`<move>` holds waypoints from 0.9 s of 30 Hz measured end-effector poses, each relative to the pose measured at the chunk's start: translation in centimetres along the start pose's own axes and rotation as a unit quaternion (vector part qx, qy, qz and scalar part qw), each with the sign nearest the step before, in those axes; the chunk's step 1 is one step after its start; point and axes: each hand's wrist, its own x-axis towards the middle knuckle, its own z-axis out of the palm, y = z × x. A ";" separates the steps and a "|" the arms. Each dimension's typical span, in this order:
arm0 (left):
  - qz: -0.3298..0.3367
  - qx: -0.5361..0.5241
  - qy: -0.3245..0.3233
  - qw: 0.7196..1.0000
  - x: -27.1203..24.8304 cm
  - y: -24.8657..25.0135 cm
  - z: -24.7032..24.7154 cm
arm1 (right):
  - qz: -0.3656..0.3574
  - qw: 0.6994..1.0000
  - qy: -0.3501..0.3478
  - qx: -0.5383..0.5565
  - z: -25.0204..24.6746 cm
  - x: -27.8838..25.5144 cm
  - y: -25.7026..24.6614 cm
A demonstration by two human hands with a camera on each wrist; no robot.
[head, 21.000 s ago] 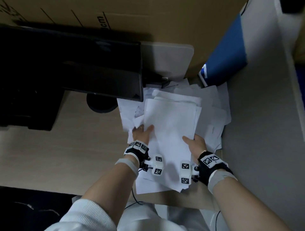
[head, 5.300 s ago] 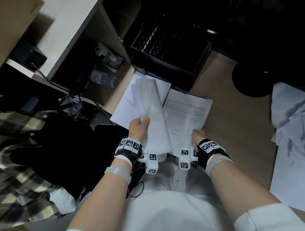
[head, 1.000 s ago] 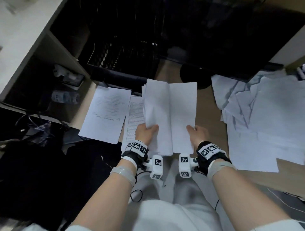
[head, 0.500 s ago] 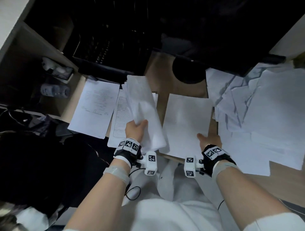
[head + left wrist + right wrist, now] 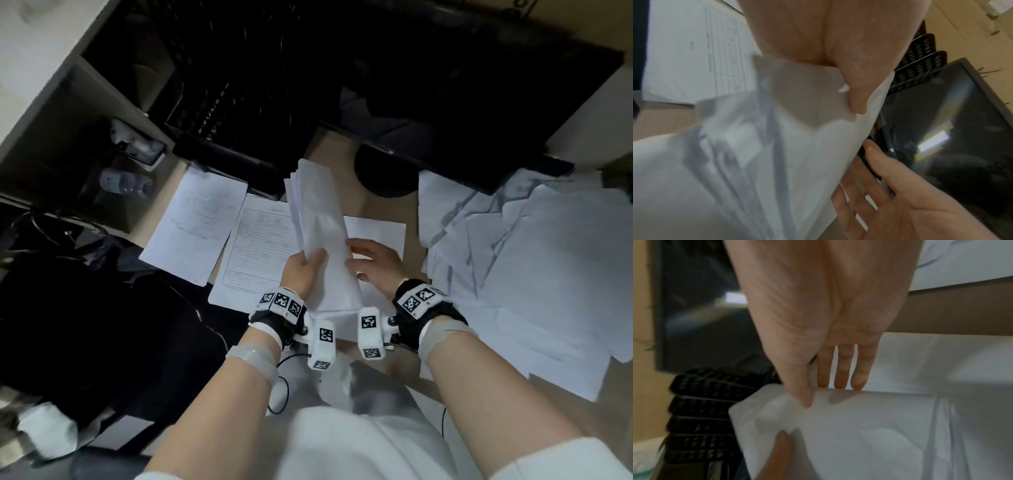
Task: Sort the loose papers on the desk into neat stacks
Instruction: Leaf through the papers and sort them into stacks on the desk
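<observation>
My left hand [image 5: 308, 262] grips the near end of a curled sheaf of white papers [image 5: 317, 226], thumb on top [image 5: 853, 97]. My right hand [image 5: 358, 255] reaches the sheaf's right edge with straight fingers; in the right wrist view its thumb lies on the top sheet [image 5: 859, 434] and the fingertips [image 5: 840, 379] slip behind the edge. Three sheets lie side by side on the desk: a printed page [image 5: 197, 224], a ruled form [image 5: 260, 253] and a blank sheet [image 5: 380, 233] under my right hand. A loose heap of papers [image 5: 520, 260] covers the desk to the right.
A dark monitor [image 5: 462, 102] stands at the back on a round base [image 5: 383, 174]. Black stacked letter trays [image 5: 233, 102] sit behind the laid-out sheets. An open shelf unit [image 5: 68, 113] with small items is at the left. The desk's near edge [image 5: 404, 366] runs by my wrists.
My right hand left the blank sheet on the desk and came back left to the sheaf. The left hand still holds the sheaf, now a little further right.
</observation>
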 end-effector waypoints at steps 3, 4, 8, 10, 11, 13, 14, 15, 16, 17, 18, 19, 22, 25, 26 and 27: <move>0.027 -0.005 -0.029 0.999 -0.8 2.2 0.1 | -0.044 0.998 -0.039 -0.036 0.3 -0.7 -2.1; 0.029 -0.019 -0.043 0.998 -1.2 2.8 0.0 | -0.044 0.997 -0.047 -0.045 0.1 -0.8 -2.6; 0.013 -0.065 -0.075 0.995 -2.0 4.7 -0.1 | -0.066 0.994 -0.069 -0.059 0.0 -1.1 -3.7; -0.011 -0.101 -0.065 0.993 -1.6 4.9 -0.3 | -0.077 0.993 -0.063 -0.067 0.5 -1.1 -4.1; -0.018 -0.129 -0.068 0.989 -1.2 4.9 -0.5 | -0.082 0.993 -0.058 -0.063 0.8 -1.1 -4.2; -0.023 -0.169 -0.089 0.981 -0.4 5.3 -1.1 | -0.089 0.993 -0.042 -0.061 1.5 -1.2 -4.6; -0.028 -0.163 -0.096 0.981 -0.1 5.5 -1.4 | -0.091 0.994 -0.033 -0.056 1.8 -1.3 -4.7; -0.026 -0.144 -0.109 0.983 0.0 5.9 -1.8 | -0.086 0.995 -0.026 -0.045 2.1 -1.2 -4.8; -0.017 -0.127 -0.125 0.984 0.4 6.1 -2.1 | -0.083 0.996 -0.022 -0.037 2.4 -1.2 -4.9; -0.002 -0.116 -0.144 0.983 0.8 6.2 -2.3 | -0.086 0.995 -0.018 -0.039 2.8 -1.5 -5.1; 0.011 -0.113 -0.161 0.980 1.1 6.2 -2.6 | -0.088 0.995 -0.015 -0.044 3.1 -1.7 -5.3; 0.014 -0.118 -0.175 0.977 1.2 6.4 -2.9 | -0.089 0.995 -0.009 -0.051 3.4 -1.8 -5.3; 0.018 -0.129 -0.205 0.970 2.0 6.1 -3.3 | -0.071 0.996 0.020 -0.041 4.0 -2.0 -5.4; 0.053 -0.087 -0.206 0.973 2.1 6.1 -3.6 | -0.052 0.998 0.035 -0.012 4.6 -2.1 -5.5; 0.062 -0.082 -0.201 0.974 2.3 6.0 -3.7 | -0.049 0.998 0.041 -0.004 4.6 -2.0 -5.4; 0.067 -0.078 -0.198 0.975 2.4 5.8 -3.8 | -0.047 0.998 0.041 0.003 4.8 -2.1 -5.5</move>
